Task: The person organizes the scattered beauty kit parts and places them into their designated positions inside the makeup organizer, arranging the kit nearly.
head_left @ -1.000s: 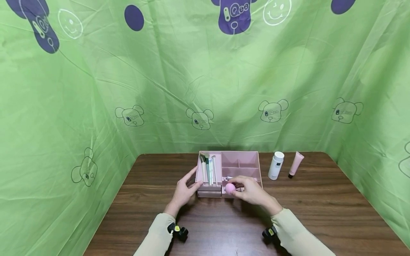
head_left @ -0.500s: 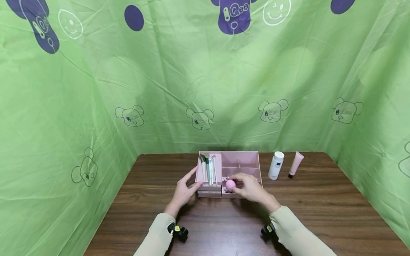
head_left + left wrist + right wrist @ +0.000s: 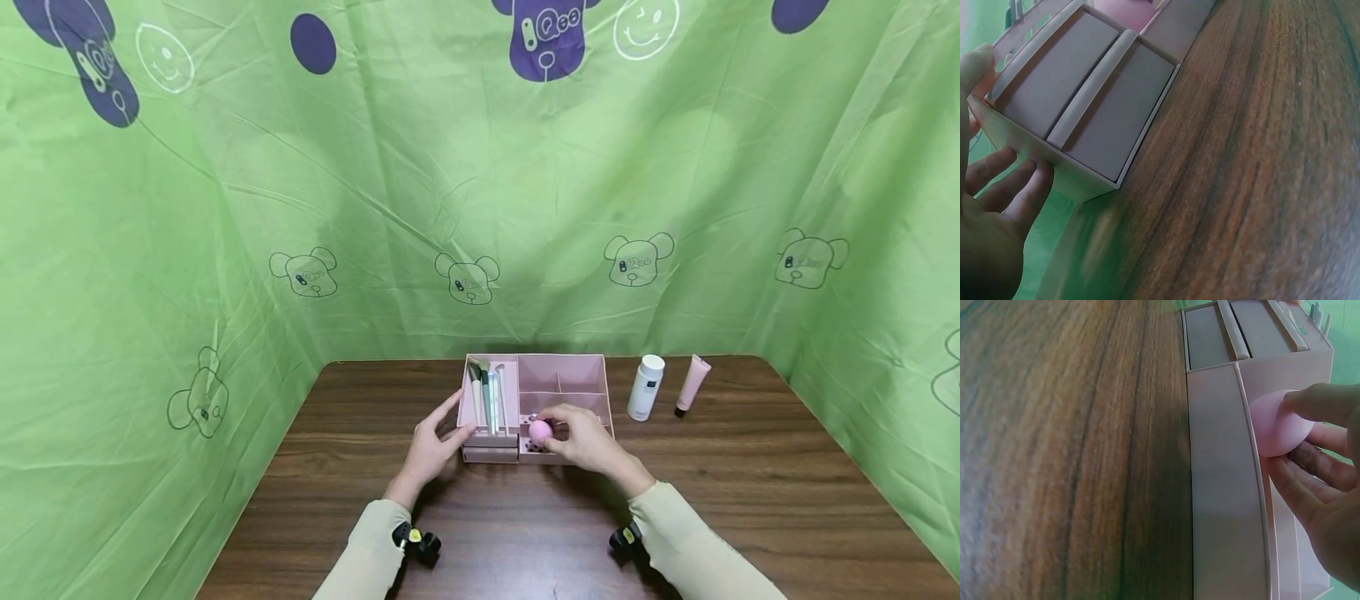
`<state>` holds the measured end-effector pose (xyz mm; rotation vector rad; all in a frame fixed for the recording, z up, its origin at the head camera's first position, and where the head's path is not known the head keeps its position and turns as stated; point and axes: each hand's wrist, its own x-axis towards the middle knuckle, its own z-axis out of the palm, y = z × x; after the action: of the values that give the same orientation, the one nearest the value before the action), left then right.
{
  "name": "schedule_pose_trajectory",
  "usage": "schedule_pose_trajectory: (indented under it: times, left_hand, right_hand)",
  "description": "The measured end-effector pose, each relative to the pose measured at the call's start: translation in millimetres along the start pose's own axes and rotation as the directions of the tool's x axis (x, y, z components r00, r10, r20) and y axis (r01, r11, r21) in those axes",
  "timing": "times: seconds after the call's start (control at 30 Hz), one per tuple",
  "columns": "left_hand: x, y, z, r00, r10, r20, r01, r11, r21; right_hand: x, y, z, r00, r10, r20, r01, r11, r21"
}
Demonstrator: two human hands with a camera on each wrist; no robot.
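Observation:
A pink makeup organizer [image 3: 491, 456] stands at the back of the table, with several makeup brushes [image 3: 476, 400] in its left compartment. My left hand [image 3: 429, 450] rests against its left side. In the left wrist view the thumb touches the upper edge, and the relaxed fingers [image 3: 1034, 181] press the side wall below. Over the front right compartment my right hand [image 3: 588, 439] pinches a rounded pink makeup sponge [image 3: 540, 432] between thumb and fingers. In the right wrist view the sponge [image 3: 1279, 425] sits just behind the front wall, its lower part hidden by that wall.
A white bottle [image 3: 646, 389] stands upright to the right of the organizer. Beyond it is a pink squeeze tube [image 3: 693, 386] with a dark cap. Two drawers [image 3: 1110, 106] fill the organizer's front left. A green curtain [image 3: 480, 167] hangs behind the table.
My right hand has shifted slightly back with the sponge over the front compartment, then stayed almost still. My left hand and the organizer have not moved.

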<state>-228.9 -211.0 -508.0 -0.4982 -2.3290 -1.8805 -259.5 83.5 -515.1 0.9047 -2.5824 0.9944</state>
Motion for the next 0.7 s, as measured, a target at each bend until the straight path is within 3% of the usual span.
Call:
schedule_pose_trajectory:
  times: [0.7]
  left_hand:
    - [-1.4, 0.8, 0.0, 1.000, 0.001, 0.001, -0.001, 1.000, 0.010]
  right_hand:
    - [-5.4, 0.5, -15.9, 0.998, -0.035, -0.043, 0.038, 0.996, 0.075]
